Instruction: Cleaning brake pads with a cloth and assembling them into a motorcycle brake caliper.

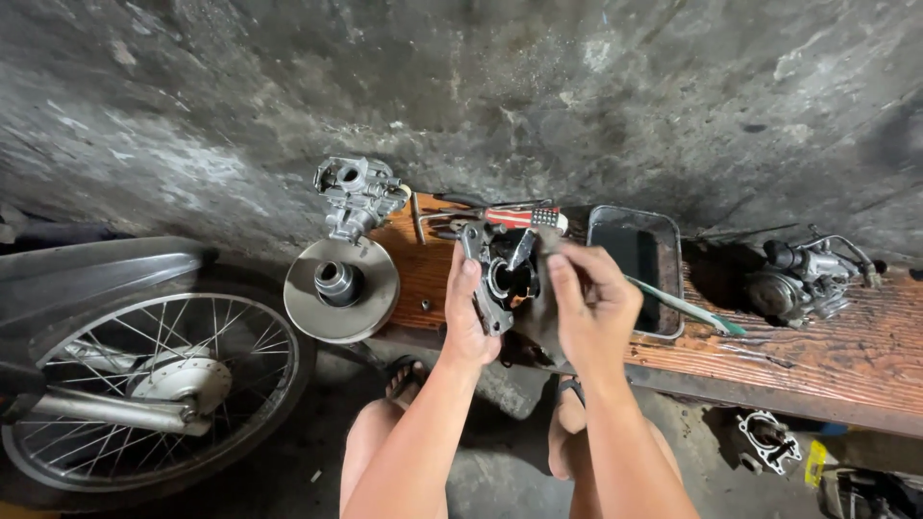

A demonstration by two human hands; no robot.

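My left hand (468, 317) grips the carburetor body (500, 274) steady, so my right hand (588, 300) fingers pinch its top.

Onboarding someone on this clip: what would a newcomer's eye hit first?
At centre, the left hand and right hand grip a dark metal engine part above a wooden bench. A spoked wheel fills the lower left, with a round metal disc on the bench's left end.

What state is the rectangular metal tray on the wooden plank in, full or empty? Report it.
Holding dark liquid: the rectangular metal tray shows a black glossy surface inside its rim; depth cannot be told.
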